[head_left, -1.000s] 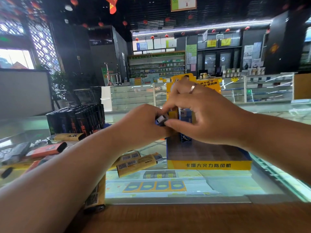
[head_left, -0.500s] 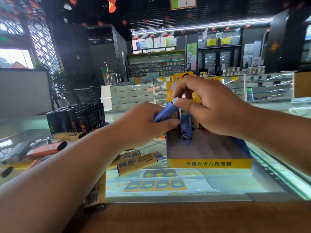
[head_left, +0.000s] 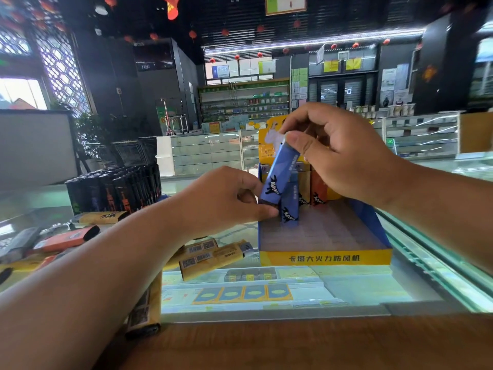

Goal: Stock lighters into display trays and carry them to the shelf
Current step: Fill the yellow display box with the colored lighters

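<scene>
Head view: blue lighter (head_left: 277, 174) held tilted over display tray (head_left: 325, 259)
Right hand (head_left: 344, 158) pinches its top, left hand (head_left: 226, 201) pinches its base; judged light, rigid, slick, best gripped at the ends

Glass counter (head_left: 360, 292), wooden ledge (head_left: 293, 343) nearside; red lanterns (head_left: 192, 35) overhead (small, blurred).

Between left fingers (head_left: 262, 211) and right fingers (head_left: 296, 140), tilted blue plastic lighter (head_left: 277, 172); just beneath, upright in yellow-and-blue cardboard display tray (head_left: 325, 259), second blue lighter (head_left: 290, 208); left of left fingers, black lighter block (head_left: 114, 190)
</scene>
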### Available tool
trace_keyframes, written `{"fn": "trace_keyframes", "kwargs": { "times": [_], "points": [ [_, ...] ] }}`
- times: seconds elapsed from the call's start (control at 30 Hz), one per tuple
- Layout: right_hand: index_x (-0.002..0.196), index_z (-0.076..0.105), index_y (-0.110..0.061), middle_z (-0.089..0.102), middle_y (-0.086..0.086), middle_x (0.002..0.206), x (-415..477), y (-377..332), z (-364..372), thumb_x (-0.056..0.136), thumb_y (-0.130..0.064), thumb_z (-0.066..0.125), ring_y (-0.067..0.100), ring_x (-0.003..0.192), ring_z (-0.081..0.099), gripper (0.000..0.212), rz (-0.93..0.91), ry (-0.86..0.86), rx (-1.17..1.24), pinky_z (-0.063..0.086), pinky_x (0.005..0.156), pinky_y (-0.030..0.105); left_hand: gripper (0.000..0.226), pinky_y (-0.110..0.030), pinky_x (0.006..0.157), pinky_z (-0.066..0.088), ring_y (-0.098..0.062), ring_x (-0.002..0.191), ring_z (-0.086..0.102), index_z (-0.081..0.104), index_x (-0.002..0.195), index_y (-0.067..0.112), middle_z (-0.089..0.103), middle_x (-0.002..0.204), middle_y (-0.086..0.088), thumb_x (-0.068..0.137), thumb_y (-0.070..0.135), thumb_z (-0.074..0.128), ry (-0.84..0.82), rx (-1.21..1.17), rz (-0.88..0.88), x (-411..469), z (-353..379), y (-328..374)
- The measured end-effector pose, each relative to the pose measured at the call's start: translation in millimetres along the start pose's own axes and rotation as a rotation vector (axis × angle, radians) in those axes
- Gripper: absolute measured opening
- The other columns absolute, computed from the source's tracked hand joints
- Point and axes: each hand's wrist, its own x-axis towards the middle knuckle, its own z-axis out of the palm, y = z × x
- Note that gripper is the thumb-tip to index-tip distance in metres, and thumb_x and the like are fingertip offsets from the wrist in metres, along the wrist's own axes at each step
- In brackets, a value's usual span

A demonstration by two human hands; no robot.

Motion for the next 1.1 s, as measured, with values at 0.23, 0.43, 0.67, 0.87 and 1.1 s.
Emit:
{"fn": "trace_keyframes", "kwargs": {
  "times": [0.23, 0.43, 0.67, 0.87, 1.1],
  "points": [
    [0.097, 0.065, -0.011, 0.058, -0.013, 0.079, -3.8, 5.7, 1.1, 0.092, -0.021, 0.059, 0.007, 0.065, 0.05, 0.013, -0.148, -0.038, -0.153, 0.034, 0.059, 0.01, 0.018, -0.02, 0.058, 0.043, -0.003, 0.051, 0.051, 0.071, 0.082, 0.024, 0.065, 0.063, 0.009, 0.075, 0.038, 0.08, 0.002, 0.027, -0.074, -2.3, 0.9, 4.3],
    [0.096, 0.065, -0.013, 0.054, -0.011, 0.08, -6.8, 13.4, 2.8, 0.092, -0.022, 0.058, 0.006, 0.069, 0.049, 0.012, -0.202, -0.114, -0.219, 0.034, 0.064, 0.01, 0.015, -0.02, 0.06, 0.044, -0.003, 0.054, 0.053, 0.074, 0.083, 0.025, 0.071, 0.074, -0.001, 0.075, 0.037, 0.079, -0.016, 0.015, -0.072, -4.1, -0.3, 6.7],
    [0.098, 0.066, -0.017, 0.066, 0.002, 0.085, -6.8, 17.4, 2.5, 0.091, -0.029, 0.057, 0.023, 0.076, 0.059, 0.017, -0.196, -0.173, -0.243, 0.046, 0.066, 0.04, 0.015, -0.028, 0.066, 0.047, -0.006, 0.057, 0.055, 0.076, 0.082, 0.028, 0.072, 0.074, -0.001, 0.074, 0.041, 0.079, -0.022, 0.028, -0.061, -3.8, -1.2, 6.5],
    [0.095, 0.067, -0.017, 0.065, 0.0, 0.083, -4.5, 19.9, -0.3, 0.09, -0.028, 0.058, 0.02, 0.073, 0.057, 0.015, -0.216, -0.186, -0.268, 0.045, 0.064, 0.038, 0.012, -0.028, 0.067, 0.049, -0.005, 0.057, 0.055, 0.075, 0.082, 0.029, 0.072, 0.074, 0.001, 0.076, 0.039, 0.079, -0.024, 0.038, -0.055, -3.5, -1.2, 6.6],
    [0.095, 0.067, -0.018, 0.055, -0.009, 0.096, -4.9, 21.4, 0.6, 0.086, -0.03, 0.063, 0.01, 0.088, 0.051, 0.016, -0.221, -0.28, -0.266, 0.043, 0.075, 0.033, 0.013, -0.037, 0.074, 0.055, -0.008, 0.064, 0.058, 0.075, 0.084, 0.03, 0.073, 0.078, 0.0, 0.077, 0.041, 0.077, -0.027, 0.048, -0.057, -3.7, -0.6, 7.1]
  ]
}}
